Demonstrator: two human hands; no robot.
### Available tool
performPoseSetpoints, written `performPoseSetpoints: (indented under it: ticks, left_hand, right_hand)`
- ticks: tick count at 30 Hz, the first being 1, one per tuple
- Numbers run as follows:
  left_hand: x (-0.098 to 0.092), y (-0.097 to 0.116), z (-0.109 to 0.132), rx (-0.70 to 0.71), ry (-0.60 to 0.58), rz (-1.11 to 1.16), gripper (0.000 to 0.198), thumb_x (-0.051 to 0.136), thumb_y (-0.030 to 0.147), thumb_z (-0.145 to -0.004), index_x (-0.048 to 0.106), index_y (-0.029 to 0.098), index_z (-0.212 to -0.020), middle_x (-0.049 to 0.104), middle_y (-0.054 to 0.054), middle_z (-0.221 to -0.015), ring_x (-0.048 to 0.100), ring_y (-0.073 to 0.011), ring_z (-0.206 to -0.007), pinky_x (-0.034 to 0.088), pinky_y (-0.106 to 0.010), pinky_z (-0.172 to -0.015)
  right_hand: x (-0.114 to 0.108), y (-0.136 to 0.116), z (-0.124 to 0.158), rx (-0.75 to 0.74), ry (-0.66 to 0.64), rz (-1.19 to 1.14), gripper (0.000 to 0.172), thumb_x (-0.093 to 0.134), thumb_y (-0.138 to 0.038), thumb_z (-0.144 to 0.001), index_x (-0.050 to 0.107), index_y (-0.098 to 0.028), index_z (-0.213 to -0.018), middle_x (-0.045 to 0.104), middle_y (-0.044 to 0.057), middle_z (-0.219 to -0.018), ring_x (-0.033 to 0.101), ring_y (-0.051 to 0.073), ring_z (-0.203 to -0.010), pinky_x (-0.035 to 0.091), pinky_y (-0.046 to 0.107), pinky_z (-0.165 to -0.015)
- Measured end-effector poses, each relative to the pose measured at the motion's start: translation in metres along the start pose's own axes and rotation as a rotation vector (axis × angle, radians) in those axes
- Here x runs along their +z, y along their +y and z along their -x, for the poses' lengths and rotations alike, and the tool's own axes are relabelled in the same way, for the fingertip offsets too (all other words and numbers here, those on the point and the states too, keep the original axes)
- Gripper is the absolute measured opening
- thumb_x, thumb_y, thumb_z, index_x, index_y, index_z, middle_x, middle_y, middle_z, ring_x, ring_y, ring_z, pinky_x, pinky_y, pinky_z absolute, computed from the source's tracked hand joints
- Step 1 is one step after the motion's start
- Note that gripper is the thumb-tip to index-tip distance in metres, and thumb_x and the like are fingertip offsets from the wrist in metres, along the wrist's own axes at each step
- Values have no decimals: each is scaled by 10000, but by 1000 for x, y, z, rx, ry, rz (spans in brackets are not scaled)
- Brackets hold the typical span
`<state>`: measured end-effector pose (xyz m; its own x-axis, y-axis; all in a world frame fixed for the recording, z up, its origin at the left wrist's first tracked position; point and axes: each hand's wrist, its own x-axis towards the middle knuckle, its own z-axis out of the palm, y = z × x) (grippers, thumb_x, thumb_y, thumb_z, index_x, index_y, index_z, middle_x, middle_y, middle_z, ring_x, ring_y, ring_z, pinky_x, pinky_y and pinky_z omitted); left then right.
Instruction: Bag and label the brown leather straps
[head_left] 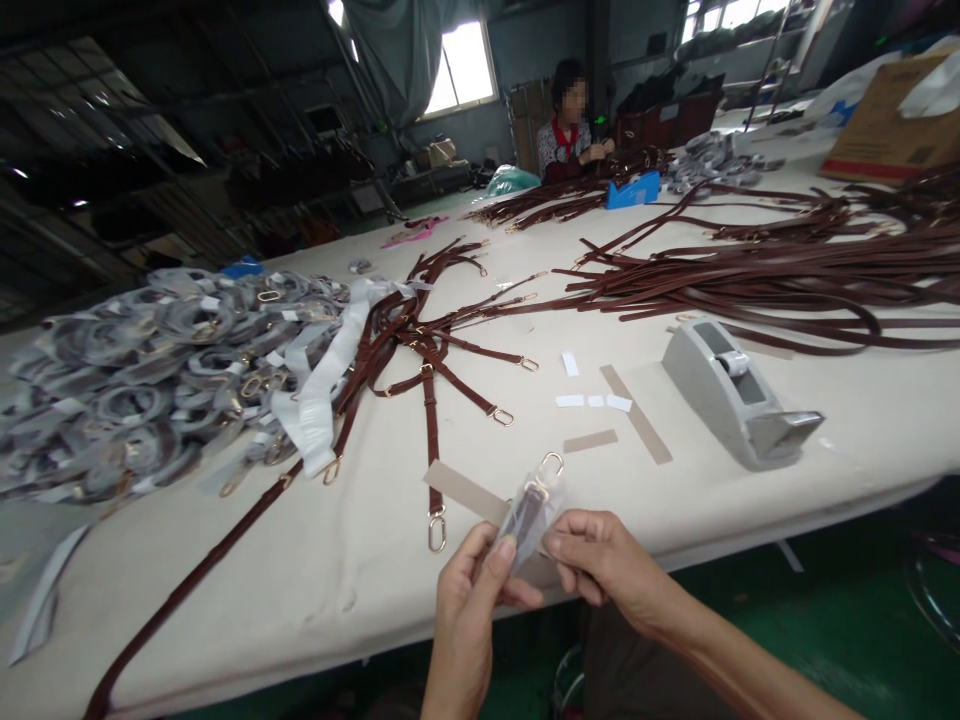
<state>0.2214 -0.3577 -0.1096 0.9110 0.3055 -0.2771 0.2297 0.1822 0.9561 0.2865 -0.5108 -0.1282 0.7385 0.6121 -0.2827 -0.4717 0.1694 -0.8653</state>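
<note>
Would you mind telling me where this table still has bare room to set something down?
Bare cloth lies between the tape dispenser and the near table edge to its right, and along the near edge left of the hands, below the long brown strap. It is crowded at the wrapped bundles, the strap cluster and the long straps behind the dispenser.
</note>
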Motion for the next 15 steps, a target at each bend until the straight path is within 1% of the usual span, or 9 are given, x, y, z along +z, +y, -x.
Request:
performPoseSetpoints:
  ticks: [3,5,6,7,9,11,12,13,15]
  left_hand:
    - [1,1,-1,-20,-42,-40,341,716,478,-809,656,151,-884,651,2,-715,627,-107,-500,502,-186,-508]
    - [0,1,-1,-31,-36,-45,345,714,483,-802,645,147,-844,648,2,-663,609,-104,-483,488,-180,-496]
    - [0,2,-1,-37,-26,-42,349,720,484,-793,636,146,-818,630,10,-621,600,-102,-469,478,-176,-488]
    - [-1,3,-2,-44,-15,-35,355,728,485,-782,626,146,-795,603,22,-585,591,-100,-454,468,-172,-479]
    - [-3,4,-2,-53,11,-5,361,749,478,-762,605,147,-770,570,41,-580,579,-90,-437,455,-167,-468]
    - [-4,6,-2,-59,24,23,355,756,465,-759,594,150,-776,566,48,-628,579,-79,-437,448,-162,-465]
    - [-5,7,-2,-63,20,29,349,751,461,-766,592,151,-783,564,50,-638,580,-77,-437,445,-160,-465]
    - [-5,7,-2,-69,9,29,342,742,458,-777,589,152,-785,559,52,-632,584,-80,-438,443,-159,-464]
    - [-4,7,-1,-80,-15,18,331,725,454,-792,579,157,-779,550,57,-605,594,-90,-436,438,-160,-460]
  right_hand:
    - [3,1,-3,-28,11,31,412,696,-529,-788,558,-162,-661,543,-39,-512,346,45,-371,192,206,-399]
    - [6,3,-3,-34,8,50,422,682,-540,-796,559,-161,-657,532,-39,-507,357,49,-369,202,206,-397]
    - [7,4,-2,-31,-2,61,411,680,-538,-803,577,-158,-684,543,-36,-522,372,53,-373,218,204,-396]
    - [9,5,0,-34,-12,71,385,687,-524,-807,606,-153,-744,570,-29,-560,400,59,-390,250,200,-403]
    - [10,10,7,-69,-11,67,333,732,-445,-792,647,-162,-945,636,-13,-703,507,82,-497,378,198,-478]
    - [8,16,15,-137,12,58,398,764,-322,-771,617,-211,-1124,662,-10,-851,607,119,-692,490,225,-648]
    - [5,18,18,-182,31,73,408,756,-267,-776,606,-237,-1154,663,-13,-896,623,130,-765,507,238,-713]
    - [2,20,20,-236,50,113,373,732,-223,-797,609,-257,-1148,665,-15,-926,630,135,-816,510,244,-752]
    - [-6,20,21,-404,66,282,260,655,-157,-866,641,-279,-1095,672,-17,-936,630,132,-836,502,241,-760]
